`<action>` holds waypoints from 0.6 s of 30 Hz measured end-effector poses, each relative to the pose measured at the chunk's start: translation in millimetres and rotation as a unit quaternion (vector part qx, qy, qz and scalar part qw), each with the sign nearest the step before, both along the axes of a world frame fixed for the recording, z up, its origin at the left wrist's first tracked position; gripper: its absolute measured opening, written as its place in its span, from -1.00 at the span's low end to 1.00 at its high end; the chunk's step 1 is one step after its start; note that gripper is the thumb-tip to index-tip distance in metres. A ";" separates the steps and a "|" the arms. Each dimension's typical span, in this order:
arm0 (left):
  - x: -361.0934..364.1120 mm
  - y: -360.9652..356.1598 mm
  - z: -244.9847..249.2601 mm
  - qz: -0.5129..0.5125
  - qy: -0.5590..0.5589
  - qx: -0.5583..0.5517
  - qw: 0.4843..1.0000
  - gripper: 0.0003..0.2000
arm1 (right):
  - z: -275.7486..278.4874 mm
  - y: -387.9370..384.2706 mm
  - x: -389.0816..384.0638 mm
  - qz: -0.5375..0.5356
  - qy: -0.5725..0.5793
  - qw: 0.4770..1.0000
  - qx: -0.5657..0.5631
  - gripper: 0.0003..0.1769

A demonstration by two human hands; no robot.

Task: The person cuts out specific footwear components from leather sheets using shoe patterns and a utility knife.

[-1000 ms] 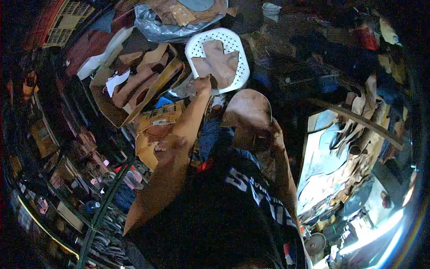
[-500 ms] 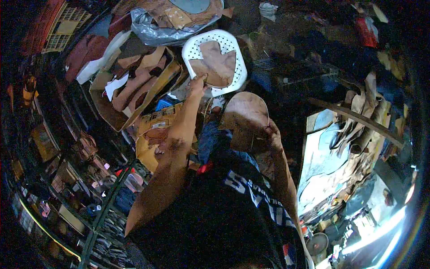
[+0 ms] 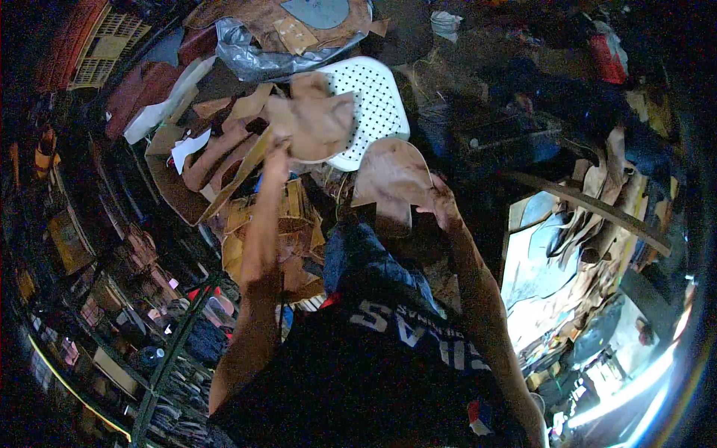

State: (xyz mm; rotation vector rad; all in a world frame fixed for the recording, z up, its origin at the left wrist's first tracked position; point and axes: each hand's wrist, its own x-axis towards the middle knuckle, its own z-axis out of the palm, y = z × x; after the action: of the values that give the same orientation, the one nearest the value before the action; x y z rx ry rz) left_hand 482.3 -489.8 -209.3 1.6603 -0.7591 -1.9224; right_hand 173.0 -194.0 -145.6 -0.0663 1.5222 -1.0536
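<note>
My left hand [image 3: 277, 155], smeared by motion, is closed on the lower left edge of a brown leather piece [image 3: 314, 123]. That piece has a rounded bottom edge and a narrower tab at its top, and it covers the left part of a white perforated stool seat [image 3: 379, 93]. Closer to my body, my right hand [image 3: 441, 203] pinches the right edge of a second leather piece [image 3: 392, 175]. Its rounded end points up, over the stool's lower edge, and a tab hangs below. My right thumb and fingers are partly hidden by the leather.
Left of the stool stands an open cardboard box [image 3: 175, 183] of leather scraps. Beyond the stool lies a grey plastic bag [image 3: 258, 56] with more leather. Brown paper or cardboard [image 3: 261, 224] lies below the box. At right, a wooden bar [image 3: 590, 205] crosses rolled sheets.
My left hand has moved its leather piece left, off the middle of the stool, baring the perforated seat. My right hand has raised the other piece slightly, up and left toward the stool.
</note>
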 end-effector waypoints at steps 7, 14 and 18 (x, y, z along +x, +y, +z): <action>121.5 -10.9 95.0 0.014 0.006 -0.134 0.991 -0.49 | 10.8 -117.0 -14.0 0.141 0.038 0.988 -0.044 -0.54; 164.9 25.1 111.3 0.089 0.000 -0.061 0.994 -0.44 | -69.6 -160.2 -50.5 0.286 0.279 0.916 -0.043 -0.50; 170.7 40.6 85.5 0.089 -0.022 0.001 0.996 -0.56 | -313.2 -41.9 -112.2 -0.103 -0.026 0.992 -0.072 -0.34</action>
State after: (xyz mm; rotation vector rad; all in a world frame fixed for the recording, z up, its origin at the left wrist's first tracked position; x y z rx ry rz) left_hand 653.0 -449.2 -123.9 1.7145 -0.6031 -1.7697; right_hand 60.8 -236.0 -458.9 0.0182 1.4252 -1.3186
